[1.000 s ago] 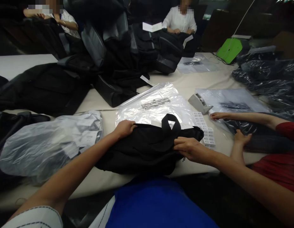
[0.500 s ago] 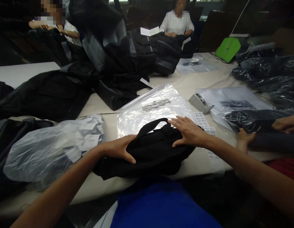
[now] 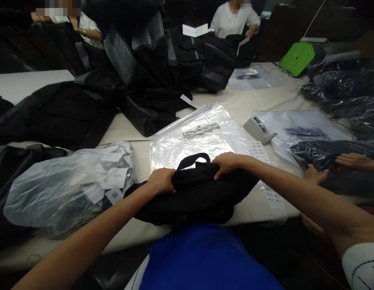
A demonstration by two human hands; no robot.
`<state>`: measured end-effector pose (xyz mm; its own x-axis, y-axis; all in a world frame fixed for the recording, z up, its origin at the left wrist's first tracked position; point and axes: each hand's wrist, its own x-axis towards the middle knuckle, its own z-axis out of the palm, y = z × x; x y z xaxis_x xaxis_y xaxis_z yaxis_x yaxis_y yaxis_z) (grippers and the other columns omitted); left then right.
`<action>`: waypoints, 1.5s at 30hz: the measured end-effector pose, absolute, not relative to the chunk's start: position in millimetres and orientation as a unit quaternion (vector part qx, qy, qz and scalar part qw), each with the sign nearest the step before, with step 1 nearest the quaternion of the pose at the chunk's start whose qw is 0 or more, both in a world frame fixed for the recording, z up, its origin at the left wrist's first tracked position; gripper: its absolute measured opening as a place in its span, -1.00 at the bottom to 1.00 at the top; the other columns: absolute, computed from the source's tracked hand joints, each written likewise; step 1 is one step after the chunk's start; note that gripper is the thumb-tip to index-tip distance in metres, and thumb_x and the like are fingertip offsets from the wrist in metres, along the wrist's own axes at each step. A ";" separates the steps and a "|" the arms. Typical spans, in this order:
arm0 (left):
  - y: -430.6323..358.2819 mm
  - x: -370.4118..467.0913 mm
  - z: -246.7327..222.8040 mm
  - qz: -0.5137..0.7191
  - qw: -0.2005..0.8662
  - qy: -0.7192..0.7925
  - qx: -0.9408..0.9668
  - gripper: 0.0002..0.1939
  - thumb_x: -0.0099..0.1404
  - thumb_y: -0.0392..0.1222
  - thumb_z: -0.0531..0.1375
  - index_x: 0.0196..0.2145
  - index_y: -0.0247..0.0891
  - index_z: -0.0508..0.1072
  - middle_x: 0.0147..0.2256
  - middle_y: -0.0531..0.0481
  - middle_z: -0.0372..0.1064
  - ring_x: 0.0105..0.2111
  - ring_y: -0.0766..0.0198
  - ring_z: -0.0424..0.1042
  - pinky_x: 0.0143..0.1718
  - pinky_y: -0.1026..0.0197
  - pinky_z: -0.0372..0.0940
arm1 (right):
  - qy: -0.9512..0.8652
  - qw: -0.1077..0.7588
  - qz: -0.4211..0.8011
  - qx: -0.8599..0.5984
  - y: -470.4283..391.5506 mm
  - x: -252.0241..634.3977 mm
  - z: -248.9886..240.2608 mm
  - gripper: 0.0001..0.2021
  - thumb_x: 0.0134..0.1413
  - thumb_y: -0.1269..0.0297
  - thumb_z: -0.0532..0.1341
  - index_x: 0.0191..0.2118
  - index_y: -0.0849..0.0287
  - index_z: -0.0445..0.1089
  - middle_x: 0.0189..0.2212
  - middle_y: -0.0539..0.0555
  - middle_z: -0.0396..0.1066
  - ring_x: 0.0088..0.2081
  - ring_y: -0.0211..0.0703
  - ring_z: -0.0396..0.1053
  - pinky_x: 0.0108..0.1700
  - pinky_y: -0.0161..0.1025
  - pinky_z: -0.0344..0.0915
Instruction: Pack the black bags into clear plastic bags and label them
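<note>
A black fabric bag (image 3: pixel 196 195) with a short loop handle lies at the table's front edge, right before my body. My left hand (image 3: pixel 163 180) is closed on the bag's upper edge, left of the handle. On the other side of the handle, my right hand (image 3: pixel 227 162) grips the same edge, thumb toward me. The fingertips of both hands are hidden by the fabric. Just behind the bag lies a stack of clear plastic bags (image 3: pixel 202 133), partly covered by it.
Left is a plastic bag of tags (image 3: pixel 66 185). Black bags (image 3: pixel 63 112) are heaped behind. A tape dispenser (image 3: pixel 259 129) and label sheets (image 3: pixel 273 193) lie right. A co-worker's hands (image 3: pixel 316 175) touch a plastic-wrapped bundle (image 3: pixel 323 153). Two people sit across the table.
My hands have gone from lying spread on the bag to gripping its top edge. The bag's edge is now pulled up and straighter, its handle standing. The view has shifted slightly.
</note>
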<state>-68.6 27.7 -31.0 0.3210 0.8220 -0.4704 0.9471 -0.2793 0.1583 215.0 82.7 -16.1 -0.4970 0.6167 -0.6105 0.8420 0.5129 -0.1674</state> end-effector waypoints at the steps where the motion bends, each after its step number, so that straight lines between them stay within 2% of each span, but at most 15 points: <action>1: 25.8 -66.2 -32.9 -0.154 0.189 0.564 0.789 -0.54 -0.03 -0.04 0.38 -0.15 -0.12 0.44 -0.21 -0.09 0.51 -0.16 -0.11 0.48 -0.28 0.08 0.30 | 0.835 0.251 -0.213 0.440 81.7 212.4 -20.4 -0.44 -0.20 -0.16 0.36 -0.08 0.07 0.47 -0.20 0.09 0.53 -0.17 0.07 0.48 -0.28 -0.24 0.21; 4: 15.2 -64.3 -40.5 -0.140 0.149 0.556 0.806 -0.69 0.10 -0.14 0.27 -0.17 -0.18 0.37 -0.23 -0.11 0.49 -0.21 -0.05 0.48 -0.32 0.09 0.27 | 0.848 0.227 -0.143 0.457 66.3 210.7 -36.0 -0.36 -0.22 -0.20 0.38 -0.07 0.15 0.41 -0.22 0.17 0.51 -0.20 0.10 0.47 -0.29 -0.22 0.22; 6: 5.6 -66.5 -48.2 -0.110 0.103 0.540 0.828 -0.80 0.19 -0.28 0.15 -0.19 -0.21 0.34 -0.25 -0.10 0.45 -0.24 0.03 0.46 -0.32 0.11 0.26 | 0.863 0.162 -0.094 0.469 50.1 214.9 -47.7 -0.41 -0.11 -0.17 0.35 -0.08 0.18 0.37 -0.26 0.20 0.49 -0.23 0.07 0.46 -0.30 -0.23 0.21; 10: -16.3 -72.6 -66.4 -0.051 -0.023 0.498 0.865 -0.76 0.27 -0.47 -0.06 -0.29 -0.24 0.34 -0.33 -0.10 0.37 -0.32 0.10 0.39 -0.28 0.09 0.25 | 0.878 0.018 -0.011 0.478 22.6 227.4 -66.4 -0.75 0.26 0.15 0.14 -0.13 0.24 0.36 -0.31 0.19 0.46 -0.24 -0.03 0.40 -0.30 -0.23 0.18; 13: -28.9 -78.5 -76.0 -0.011 -0.066 0.478 0.876 -0.75 0.30 -0.46 -0.06 -0.32 -0.24 0.36 -0.37 -0.08 0.35 -0.36 0.09 0.36 -0.28 0.07 0.24 | 0.887 -0.035 -0.019 0.459 15.5 238.1 -63.5 -0.83 0.24 0.32 0.11 -0.14 0.23 0.38 -0.29 0.14 0.46 -0.21 -0.08 0.37 -0.23 -0.25 0.18; 16: -32.7 -86.8 -79.1 0.025 -0.056 0.471 0.880 -0.74 0.21 -0.49 0.00 -0.28 -0.23 0.38 -0.35 -0.06 0.36 -0.33 0.10 0.37 -0.27 0.08 0.24 | 0.876 -0.010 -0.082 0.476 20.0 257.8 -41.0 -0.70 0.09 0.14 0.26 -0.07 0.13 0.40 -0.20 0.08 0.48 -0.12 -0.06 0.36 -0.18 -0.25 0.20; 19: -32.8 -92.8 -76.4 0.037 -0.039 0.469 0.881 -0.70 0.11 -0.53 0.01 -0.30 -0.20 0.36 -0.35 -0.03 0.36 -0.34 0.12 0.37 -0.28 0.11 0.23 | 0.821 0.090 -0.193 0.530 29.7 282.4 -13.3 -0.53 -0.06 -0.13 0.32 -0.05 -0.02 0.44 -0.19 0.00 0.51 -0.13 -0.03 0.41 -0.23 -0.27 0.19; 21: -33.3 -93.1 -73.7 0.033 -0.030 0.471 0.881 -0.69 0.08 -0.53 0.01 -0.31 -0.20 0.35 -0.36 -0.02 0.36 -0.34 0.13 0.37 -0.29 0.12 0.22 | 0.794 0.155 -0.247 0.534 36.8 293.4 -3.3 -0.54 -0.06 -0.19 0.29 -0.07 -0.08 0.47 -0.23 -0.03 0.53 -0.17 -0.04 0.44 -0.28 -0.29 0.17; 25: -31.0 -86.3 -74.5 0.018 -0.042 0.473 0.880 -0.72 0.14 -0.53 -0.01 -0.33 -0.21 0.35 -0.37 -0.03 0.36 -0.35 0.14 0.36 -0.30 0.13 0.22 | 0.832 0.196 -0.169 0.492 42.5 291.5 -13.9 -0.66 0.00 -0.09 0.28 -0.16 -0.03 0.52 -0.30 0.04 0.55 -0.20 0.01 0.47 -0.28 -0.27 0.14; 30: -24.2 -78.9 -76.5 0.018 -0.087 0.488 0.868 -0.72 0.26 -0.49 -0.05 -0.31 -0.26 0.39 -0.36 -0.10 0.36 -0.36 0.10 0.36 -0.30 0.08 0.28 | 0.821 0.138 -0.056 0.551 28.7 278.1 -45.5 -0.69 0.20 0.01 0.13 -0.16 0.06 0.51 -0.25 0.13 0.56 -0.19 0.00 0.48 -0.27 -0.24 0.14; 34: -48.4 -68.6 -72.0 0.186 -0.097 0.434 0.876 -0.63 0.29 -0.45 0.02 0.02 -0.27 0.34 -0.02 -0.27 0.35 0.01 -0.03 0.35 0.03 -0.12 0.31 | 0.812 0.117 -0.030 0.572 22.5 281.0 -54.3 -0.69 0.24 0.03 0.08 -0.21 0.07 0.50 -0.27 0.11 0.56 -0.22 -0.04 0.48 -0.30 -0.26 0.12; 37: -81.0 -47.3 -78.9 0.250 -0.051 0.297 0.920 -0.68 0.32 -0.41 0.06 0.00 -0.24 0.37 -0.05 -0.20 0.41 0.02 0.06 0.38 0.13 -0.09 0.29 | 0.812 0.119 -0.024 0.571 24.8 283.4 -52.6 -0.66 0.24 -0.02 0.07 -0.23 0.07 0.50 -0.29 0.11 0.56 -0.21 -0.03 0.48 -0.29 -0.27 0.11; 39: -96.9 -31.2 -89.8 0.226 -0.036 0.223 0.948 -0.73 0.33 -0.40 0.06 -0.05 -0.29 0.41 -0.08 -0.18 0.45 -0.03 0.10 0.42 0.12 -0.01 0.33 | 0.809 0.125 -0.023 0.574 27.3 283.2 -50.6 -0.63 0.23 -0.06 0.07 -0.24 0.06 0.50 -0.29 0.11 0.56 -0.21 -0.02 0.48 -0.29 -0.27 0.10; 41: -103.9 -20.1 -102.7 0.186 -0.060 0.236 0.952 -0.67 0.32 -0.41 0.04 0.01 -0.34 0.39 0.03 -0.26 0.41 0.06 0.02 0.39 0.11 -0.06 0.35 | 0.806 0.130 -0.022 0.576 29.0 282.2 -49.0 -0.63 0.23 -0.07 0.06 -0.24 0.06 0.50 -0.30 0.11 0.56 -0.21 -0.02 0.48 -0.29 -0.26 0.10; 45: -101.7 -19.4 -122.6 0.110 -0.109 0.337 0.929 -0.44 0.30 -0.44 0.02 0.22 -0.12 0.23 0.21 -0.29 0.21 0.15 -0.12 0.31 0.05 -0.16 0.37 | 0.807 0.133 -0.020 0.576 27.4 280.8 -47.4 -0.58 0.25 -0.10 0.02 -0.25 0.06 0.50 -0.29 0.10 0.56 -0.21 -0.02 0.49 -0.27 -0.26 0.11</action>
<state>-19.4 -101.7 -122.6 0.7484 0.6024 0.2775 0.6502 -0.7490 -0.1274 280.8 27.4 -47.4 -0.3018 0.9232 -0.2377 0.9338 0.3365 0.1214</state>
